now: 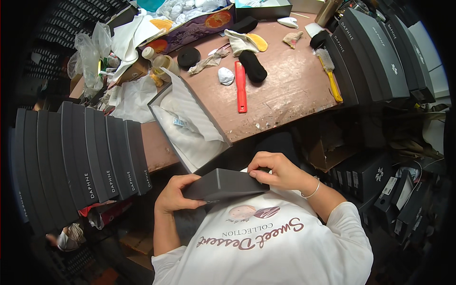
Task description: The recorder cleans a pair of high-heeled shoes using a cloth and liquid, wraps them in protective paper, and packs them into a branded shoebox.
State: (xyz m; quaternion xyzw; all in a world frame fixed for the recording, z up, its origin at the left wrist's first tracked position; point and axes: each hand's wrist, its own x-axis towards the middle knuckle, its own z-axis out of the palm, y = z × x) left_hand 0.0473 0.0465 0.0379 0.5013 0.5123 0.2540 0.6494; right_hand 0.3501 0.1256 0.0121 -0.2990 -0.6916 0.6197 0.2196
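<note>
Looking down from the head camera, both hands are gripping a dark grey box lid point(223, 184) held just above the lap, close against the white shirt point(280, 247). The left hand point(175, 194) is clamped on the lid's left end, thumb on top and fingers curled beneath. The right hand point(276, 172) is pinching the lid's right corner, fingers pressed together on the edge, a thin bracelet point(312, 190) circling the wrist.

Just beyond the lid, an open grey box point(187, 121) lined with white tissue paper is sitting tilted at the near edge of a worn brown table point(285, 90). The tabletop is looking scuffed and spotted with paint or glue. A red flat tool point(241, 86) is lying near its middle, with a black foam roll point(252, 66) just beside it and a crumpled white wad point(225, 76) on its other side. A yellow-handled brush point(330, 71) is resting toward the right edge, close to a leaning row of grey boxes point(375, 52). Rags, plastic bags and a purple carton point(199, 26) are crowding the far left of the table.

A second row of grey boxes point(80, 156) is standing on edge at the left. Dark cartons point(370, 175) are piling up on the floor at the right.
</note>
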